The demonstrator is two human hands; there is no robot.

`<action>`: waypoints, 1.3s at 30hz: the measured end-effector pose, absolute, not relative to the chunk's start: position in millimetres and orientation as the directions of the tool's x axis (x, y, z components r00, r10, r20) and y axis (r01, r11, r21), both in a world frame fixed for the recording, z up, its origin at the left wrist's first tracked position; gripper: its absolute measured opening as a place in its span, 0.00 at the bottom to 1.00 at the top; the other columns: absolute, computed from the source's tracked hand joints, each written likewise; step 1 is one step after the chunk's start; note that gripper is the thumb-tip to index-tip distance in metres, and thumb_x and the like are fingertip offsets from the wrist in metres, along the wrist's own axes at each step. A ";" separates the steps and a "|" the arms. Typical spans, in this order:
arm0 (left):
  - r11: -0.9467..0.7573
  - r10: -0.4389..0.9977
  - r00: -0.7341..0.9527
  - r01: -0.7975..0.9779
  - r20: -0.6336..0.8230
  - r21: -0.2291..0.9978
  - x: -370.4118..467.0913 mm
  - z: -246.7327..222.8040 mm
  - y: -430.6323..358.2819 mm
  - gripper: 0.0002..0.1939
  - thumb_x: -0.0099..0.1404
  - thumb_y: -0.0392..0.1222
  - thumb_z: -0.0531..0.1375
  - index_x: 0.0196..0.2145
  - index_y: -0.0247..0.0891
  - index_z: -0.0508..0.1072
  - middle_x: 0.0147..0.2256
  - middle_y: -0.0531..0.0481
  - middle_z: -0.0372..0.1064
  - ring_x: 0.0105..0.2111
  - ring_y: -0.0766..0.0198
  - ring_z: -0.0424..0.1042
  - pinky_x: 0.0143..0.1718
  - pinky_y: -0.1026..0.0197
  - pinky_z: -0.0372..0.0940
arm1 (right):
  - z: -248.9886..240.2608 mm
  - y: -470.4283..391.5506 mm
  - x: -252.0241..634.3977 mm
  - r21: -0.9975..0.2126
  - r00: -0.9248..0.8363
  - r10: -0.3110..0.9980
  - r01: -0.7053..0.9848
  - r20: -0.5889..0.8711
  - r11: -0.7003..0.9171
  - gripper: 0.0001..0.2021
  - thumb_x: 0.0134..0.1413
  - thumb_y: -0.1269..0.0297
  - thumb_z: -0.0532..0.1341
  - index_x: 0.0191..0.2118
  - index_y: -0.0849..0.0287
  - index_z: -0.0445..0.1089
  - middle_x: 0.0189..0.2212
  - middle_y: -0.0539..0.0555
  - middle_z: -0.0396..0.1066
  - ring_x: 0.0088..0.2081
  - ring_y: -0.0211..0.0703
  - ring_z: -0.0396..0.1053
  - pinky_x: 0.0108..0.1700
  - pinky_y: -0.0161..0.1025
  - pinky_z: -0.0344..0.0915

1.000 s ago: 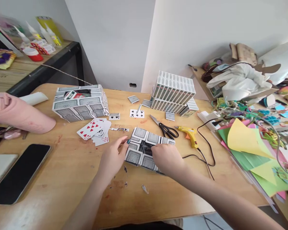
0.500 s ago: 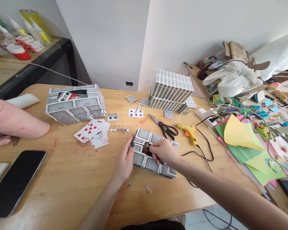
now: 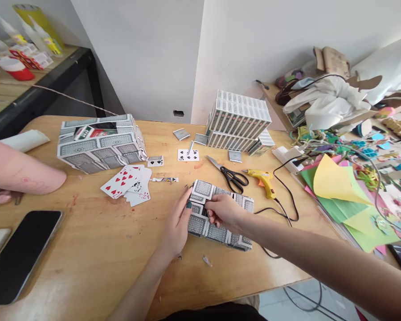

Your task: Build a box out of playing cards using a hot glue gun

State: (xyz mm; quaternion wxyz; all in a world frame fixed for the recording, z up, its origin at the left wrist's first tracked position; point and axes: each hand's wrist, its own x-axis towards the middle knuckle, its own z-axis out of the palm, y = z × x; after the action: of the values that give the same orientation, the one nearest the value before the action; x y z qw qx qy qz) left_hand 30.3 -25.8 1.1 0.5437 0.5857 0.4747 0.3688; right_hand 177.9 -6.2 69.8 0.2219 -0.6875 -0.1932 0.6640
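A small box covered in grey-backed playing cards (image 3: 215,232) lies on the table in front of me. Its left end is in the grip of my left hand (image 3: 178,225), with the thumb along the near edge and the other fingers partly hidden behind. My right hand (image 3: 225,211) reaches over the box's top, fingers curled and pinched at the dark opening in the middle. Whatever those fingertips hold is hidden. Just beyond the box lie black-handled scissors (image 3: 234,178) and a yellow glue gun (image 3: 262,182).
A larger card-covered box (image 3: 102,147) stands at the back left, with loose playing cards (image 3: 122,182) before it. Stacked card packs (image 3: 239,118) stand at the back. A phone (image 3: 23,256) lies left; coloured paper (image 3: 337,191) and the glue gun's cord (image 3: 292,196) are right.
My right fingers have sunk closer over the opening, covering the colourful bit that showed there. The left hand keeps its hold at the box's end. The view has shifted slightly.
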 end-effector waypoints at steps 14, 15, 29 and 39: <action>-0.461 0.454 0.879 0.091 0.147 0.883 6.7 -4.3 50.0 0.60 0.43 0.69 0.63 0.66 0.46 0.40 0.66 0.39 0.27 0.65 0.38 0.31 0.62 0.36 0.40 | 61.8 -10.7 188.1 -0.641 -0.039 0.640 0.072 -0.767 -0.764 0.12 0.48 0.78 0.52 0.18 0.59 0.57 0.09 0.42 0.59 0.09 0.27 0.56 0.11 0.25 0.43; -0.468 0.434 0.895 0.121 0.108 0.875 3.4 -3.7 48.4 0.64 0.40 0.68 0.65 0.66 0.46 0.36 0.66 0.38 0.24 0.65 0.37 0.30 0.61 0.34 0.41 | 61.1 -10.9 188.4 -0.641 -0.044 0.640 0.074 -0.767 -0.764 0.12 0.48 0.79 0.52 0.18 0.59 0.57 0.09 0.42 0.59 0.09 0.27 0.56 0.11 0.25 0.43; -0.659 0.489 0.828 0.146 0.273 0.738 -4.6 -14.4 26.8 0.53 0.44 0.49 0.68 0.64 0.47 0.46 0.64 0.39 0.30 0.64 0.37 0.40 0.59 0.37 0.51 | 56.1 -12.6 198.9 -0.632 -0.150 0.620 0.049 -0.770 -0.773 0.09 0.46 0.74 0.56 0.19 0.59 0.59 0.10 0.41 0.58 0.10 0.27 0.53 0.13 0.27 0.45; -0.706 0.479 0.813 0.132 0.331 0.696 -2.8 -17.4 27.7 0.53 0.42 0.50 0.67 0.63 0.46 0.48 0.63 0.37 0.33 0.62 0.34 0.42 0.57 0.35 0.52 | 61.1 -7.3 201.9 -0.558 -0.210 0.547 -0.009 -0.811 -0.830 0.03 0.45 0.72 0.60 0.25 0.62 0.65 0.10 0.41 0.56 0.11 0.26 0.51 0.14 0.27 0.40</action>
State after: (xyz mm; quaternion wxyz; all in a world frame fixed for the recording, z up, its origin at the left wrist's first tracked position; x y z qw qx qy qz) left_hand -2.8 27.7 -17.4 0.3426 0.8884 0.1719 0.2528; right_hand 201.9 -7.3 61.1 0.1864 -0.6003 -0.2241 0.7447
